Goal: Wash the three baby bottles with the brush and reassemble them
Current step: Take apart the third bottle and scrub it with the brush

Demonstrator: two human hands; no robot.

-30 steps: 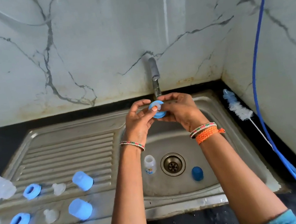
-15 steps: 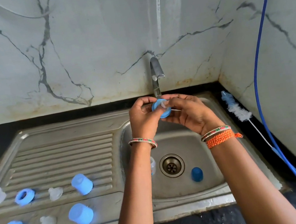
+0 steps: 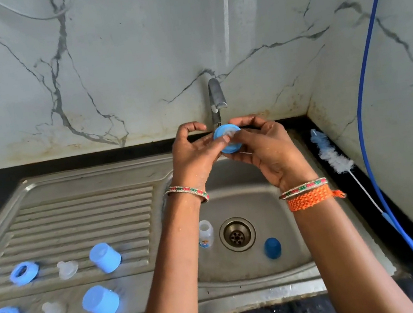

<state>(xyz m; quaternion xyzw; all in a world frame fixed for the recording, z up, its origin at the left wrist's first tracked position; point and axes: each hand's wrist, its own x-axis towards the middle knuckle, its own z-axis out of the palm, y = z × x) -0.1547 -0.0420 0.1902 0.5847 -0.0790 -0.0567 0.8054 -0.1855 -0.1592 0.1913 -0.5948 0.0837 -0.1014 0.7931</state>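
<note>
Blue plastic is what I see first from the head camera: a blue ring (image 3: pixel 227 139) with a clear teat inside, held under the tap (image 3: pixel 216 98). My left hand (image 3: pixel 194 155) and right hand (image 3: pixel 266 149) both pinch it with curled fingers, over the far side of the sink (image 3: pixel 258 270). A small bottle (image 3: pixel 206 233) lies near the drain. The brush (image 3: pixel 334 157) lies on the right.
</note>
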